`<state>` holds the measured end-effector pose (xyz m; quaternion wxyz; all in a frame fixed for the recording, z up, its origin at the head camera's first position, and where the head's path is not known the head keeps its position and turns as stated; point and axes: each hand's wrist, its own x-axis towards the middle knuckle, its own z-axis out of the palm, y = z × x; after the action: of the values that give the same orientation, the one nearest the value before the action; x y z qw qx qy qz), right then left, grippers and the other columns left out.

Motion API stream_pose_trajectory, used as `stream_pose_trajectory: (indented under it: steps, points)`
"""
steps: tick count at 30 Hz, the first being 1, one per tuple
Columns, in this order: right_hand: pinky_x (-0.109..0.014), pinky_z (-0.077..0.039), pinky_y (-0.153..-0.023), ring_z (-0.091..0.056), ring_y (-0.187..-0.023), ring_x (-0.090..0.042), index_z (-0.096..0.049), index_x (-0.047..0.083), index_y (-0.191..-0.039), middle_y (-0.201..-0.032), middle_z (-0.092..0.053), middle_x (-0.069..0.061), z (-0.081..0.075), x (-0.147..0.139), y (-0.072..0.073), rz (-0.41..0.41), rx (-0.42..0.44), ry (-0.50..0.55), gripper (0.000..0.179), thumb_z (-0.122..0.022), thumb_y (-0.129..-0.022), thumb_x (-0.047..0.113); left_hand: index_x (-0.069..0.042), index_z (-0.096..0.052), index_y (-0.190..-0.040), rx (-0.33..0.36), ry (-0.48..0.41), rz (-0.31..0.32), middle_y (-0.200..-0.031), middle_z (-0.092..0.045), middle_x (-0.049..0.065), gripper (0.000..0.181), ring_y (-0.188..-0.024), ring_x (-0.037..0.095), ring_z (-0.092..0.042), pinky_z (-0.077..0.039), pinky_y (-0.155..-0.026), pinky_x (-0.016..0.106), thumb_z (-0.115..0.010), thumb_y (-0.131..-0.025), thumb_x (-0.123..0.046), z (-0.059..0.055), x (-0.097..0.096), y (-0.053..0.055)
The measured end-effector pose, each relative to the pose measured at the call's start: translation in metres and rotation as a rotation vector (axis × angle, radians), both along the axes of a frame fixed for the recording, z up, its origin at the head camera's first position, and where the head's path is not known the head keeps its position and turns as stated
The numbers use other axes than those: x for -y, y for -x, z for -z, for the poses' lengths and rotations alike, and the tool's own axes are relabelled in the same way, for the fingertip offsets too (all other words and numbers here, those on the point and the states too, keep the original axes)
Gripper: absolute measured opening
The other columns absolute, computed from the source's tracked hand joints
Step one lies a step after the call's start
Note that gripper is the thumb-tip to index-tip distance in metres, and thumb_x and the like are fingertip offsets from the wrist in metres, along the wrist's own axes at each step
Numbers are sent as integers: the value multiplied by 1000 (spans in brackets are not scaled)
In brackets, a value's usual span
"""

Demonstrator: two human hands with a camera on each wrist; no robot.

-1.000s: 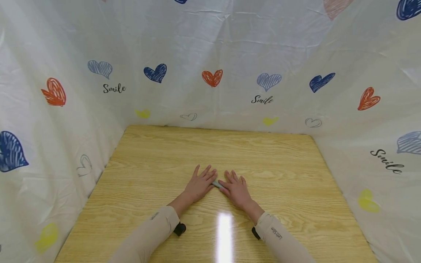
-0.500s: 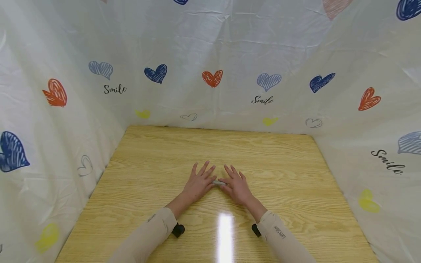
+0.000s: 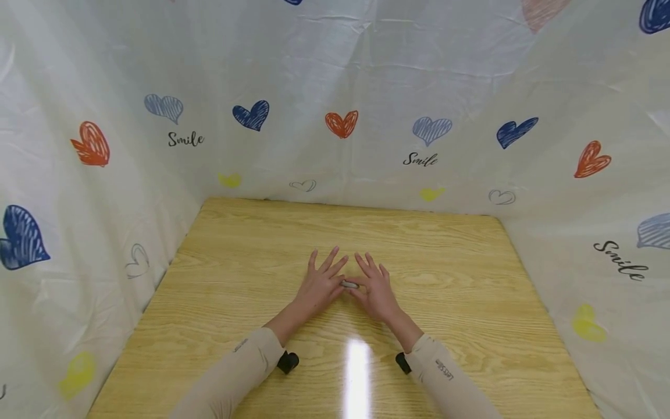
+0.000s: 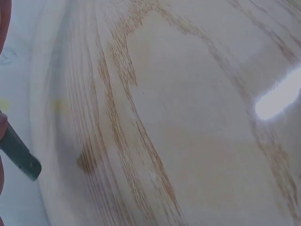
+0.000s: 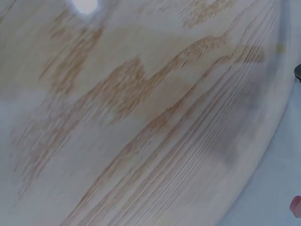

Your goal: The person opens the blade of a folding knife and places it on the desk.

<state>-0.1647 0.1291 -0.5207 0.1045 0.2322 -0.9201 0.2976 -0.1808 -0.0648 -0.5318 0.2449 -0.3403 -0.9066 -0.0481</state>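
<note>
In the head view, a small slim grey-green bar lies between my two hands, over the middle of the table. Thumb and index finger of my left hand pinch its left end, while the other fingers spread outward. My right hand pinches the right part with thumb and index finger, its remaining fingers extended. The left wrist view shows one end of the grey-green bar, with a small dot near its tip. Only a dark sliver of the bar and a fingertip enter the right wrist view.
A wood-grain table spreads under both hands, with a bright light reflection near the front. White curtain with printed hearts and "Smile" hangs around its back and sides. A dark wrist camera sits under the left sleeve.
Both hands have moved slightly forward, away from the body, with the grey-green bar between them. The bar has turned from slanting to nearly level, and the left fingers are spread wider.
</note>
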Motion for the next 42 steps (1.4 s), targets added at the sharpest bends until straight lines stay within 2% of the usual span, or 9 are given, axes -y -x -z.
stream_pose_trajectory:
  steps: [5, 9, 12, 16, 19, 25, 30, 35, 42]
  points:
    - [-70, -24, -107, -31, -144, -41, -76, 13, -103, -150, -41, -20, -3, -2, 0, 52, 10, 50, 29, -80, -76, 23, -23, -78, -102, -45, -75, 25, -141, -56, 0, 27, -141, 30, -40, -26, -109, 68, -70, -84, -42, -2, 1, 0]
    - [-71, -25, -107, -35, -142, -39, -77, 11, -96, -147, -46, -17, -3, -4, 1, 28, -30, 63, 24, -80, -76, 22, -24, -76, -106, -27, -115, 35, -140, -56, 2, 30, -141, 31, -40, -27, -109, 68, -71, -83, -43, -1, 3, 1]
    - [-70, -28, -105, -40, -139, -38, -75, 9, -90, -144, -51, -15, -2, -4, 3, 8, -74, 54, 19, -79, -78, 24, -22, -71, -118, -11, -117, 53, -140, -56, 2, 41, -142, 29, -39, -29, -110, 64, -71, -84, -43, 0, 4, 2]
    - [-67, -31, -104, -44, -135, -37, -70, 10, -85, -143, -52, -15, -2, -4, 4, -9, -103, 25, 16, -76, -81, 23, -14, -56, -137, 11, -131, 102, -142, -55, 3, 59, -142, 27, -40, -30, -111, 61, -71, -86, -41, -3, 5, 3]
    - [-67, -32, -102, -43, -135, -39, -69, 10, -85, -144, -51, -16, -2, -5, 4, -24, -97, 2, 14, -77, -80, 21, -11, -50, -142, 46, -137, 122, -144, -53, 3, 62, -143, 27, -38, -25, -112, 61, -68, -89, -38, -6, 4, 2]
    - [-69, -36, -98, -41, -135, -40, -70, 11, -88, -145, -49, -16, -1, -4, 5, -43, -72, -8, 14, -77, -81, 20, -15, -48, -144, 120, -39, 116, -150, -46, 1, 55, -144, 22, -36, -20, -118, 55, -59, -95, -38, -11, 5, 3]
    - [-68, -39, -95, -41, -133, -41, -72, 12, -90, -145, -49, -16, -4, -3, 5, -51, -71, 6, 13, -77, -81, 20, -14, -49, -143, 103, 7, 156, -144, -53, 2, 51, -138, 18, -46, -29, -117, 46, -59, -96, -33, -10, 6, 4]
    - [-70, -39, -95, -42, -131, -42, -72, 12, -90, -144, -49, -17, -7, -1, 6, -70, -85, 33, 12, -77, -81, 19, -8, -51, -140, 87, -40, 212, -134, -62, 4, 50, -129, 18, -56, -36, -114, 36, -62, -94, -26, -11, 7, 3]
    - [-68, -39, -95, -42, -131, -40, -71, 12, -89, -146, -47, -16, -9, -1, 8, -99, -77, 27, 11, -77, -82, 18, -2, -55, -135, 59, -162, 297, -133, -61, 12, 51, -128, 27, -56, -48, -103, 35, -69, -89, -19, -15, 10, 6]
